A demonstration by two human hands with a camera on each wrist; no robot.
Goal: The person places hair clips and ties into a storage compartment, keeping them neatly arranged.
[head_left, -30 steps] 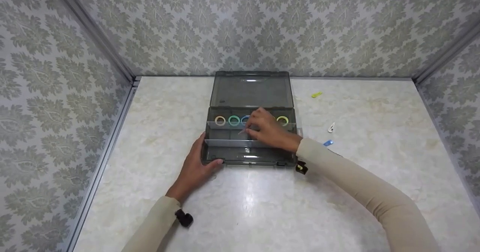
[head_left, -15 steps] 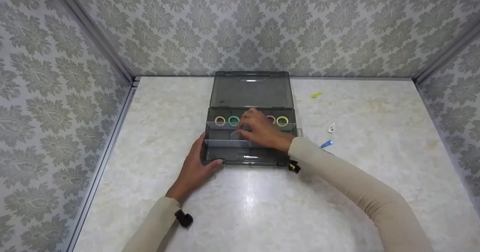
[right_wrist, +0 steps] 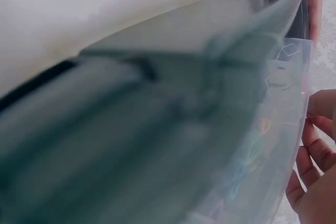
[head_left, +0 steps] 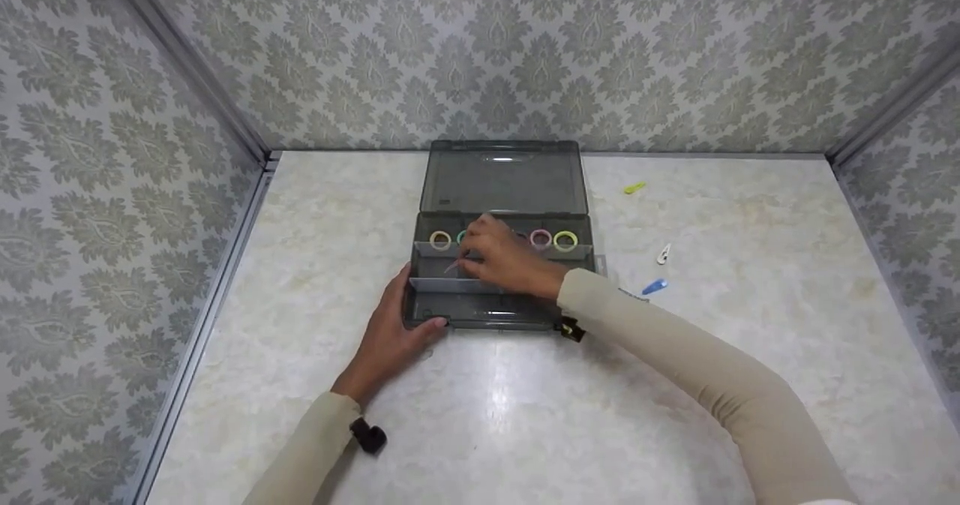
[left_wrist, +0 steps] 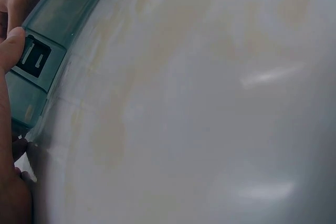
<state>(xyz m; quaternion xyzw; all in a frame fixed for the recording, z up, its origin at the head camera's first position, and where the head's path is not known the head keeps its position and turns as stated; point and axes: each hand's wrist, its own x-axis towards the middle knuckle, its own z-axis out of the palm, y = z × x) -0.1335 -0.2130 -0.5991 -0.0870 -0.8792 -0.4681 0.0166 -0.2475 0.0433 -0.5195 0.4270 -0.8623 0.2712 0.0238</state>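
A smoky-grey plastic divider box (head_left: pixel 495 322) lies with its lid (head_left: pixel 504 178) folded back. My left hand (head_left: pixel 394 325) grips its front left corner, fingers along the side and thumb on the front rim; the thumb (left_wrist: pixel 11 48) shows by a latch in the left wrist view. Over the middle row my right hand (head_left: pixel 502 259) pinches a small, thin pink hair clip (head_left: pixel 451 266), its pointed end sticking out leftward. Coloured rings sit in the back row: beige (head_left: pixel 440 241), pink (head_left: pixel 540 238) and yellow (head_left: pixel 565 241) show plainly, while a green one is partly covered by my right hand.
To the right of the box, a yellow hair clip (head_left: pixel 634 188), a white hair clip (head_left: pixel 664 254) and a blue hair clip (head_left: pixel 655 287) lie on the marbled table (head_left: pixel 750 325). Patterned wall panels (head_left: pixel 495 55) enclose the table at the back and sides.
My right hand has slid left along the middle row with the pink hair clip, uncovering the pink ring and covering part of the green one. The left hand stays on the box.
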